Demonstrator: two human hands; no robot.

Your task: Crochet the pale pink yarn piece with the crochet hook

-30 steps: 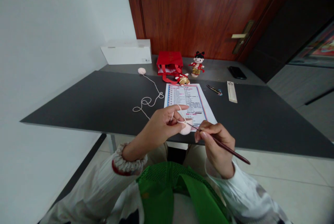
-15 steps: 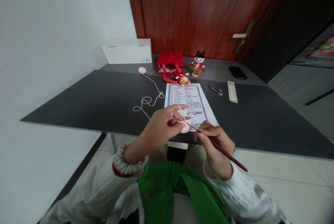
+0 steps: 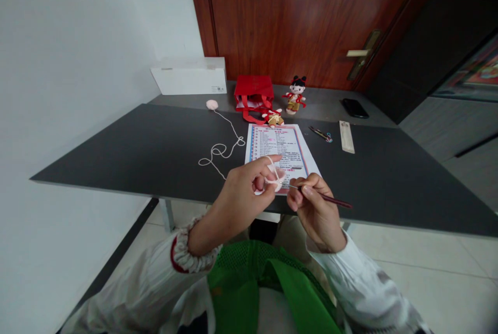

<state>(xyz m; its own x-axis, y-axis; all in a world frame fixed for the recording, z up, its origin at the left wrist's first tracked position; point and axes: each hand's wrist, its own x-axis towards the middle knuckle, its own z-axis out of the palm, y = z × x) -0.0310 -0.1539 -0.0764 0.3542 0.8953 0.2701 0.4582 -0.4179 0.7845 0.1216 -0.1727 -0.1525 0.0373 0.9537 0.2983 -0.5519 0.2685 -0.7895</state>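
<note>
My left hand (image 3: 243,191) pinches a small pale pink crochet piece (image 3: 277,179) at the near edge of the dark table (image 3: 136,147), with pink yarn looped over its forefinger. My right hand (image 3: 313,209) is closed on a dark red crochet hook (image 3: 329,199), whose tip points left into the piece. The yarn strand (image 3: 221,150) runs back across the table to a small pink yarn ball (image 3: 212,104). A printed instruction sheet (image 3: 280,148) lies just beyond my hands.
At the back stand a white box (image 3: 190,77), a red bag (image 3: 252,93), a doll (image 3: 295,95) and a smaller figure (image 3: 273,117). A phone (image 3: 353,108), a ruler (image 3: 345,137) and small scissors (image 3: 321,134) lie to the right. A wooden door (image 3: 303,17) is behind.
My right hand turned the hook from slanting down-right to nearly level and drew closer to the left hand. The left hand lifted the piece slightly.
</note>
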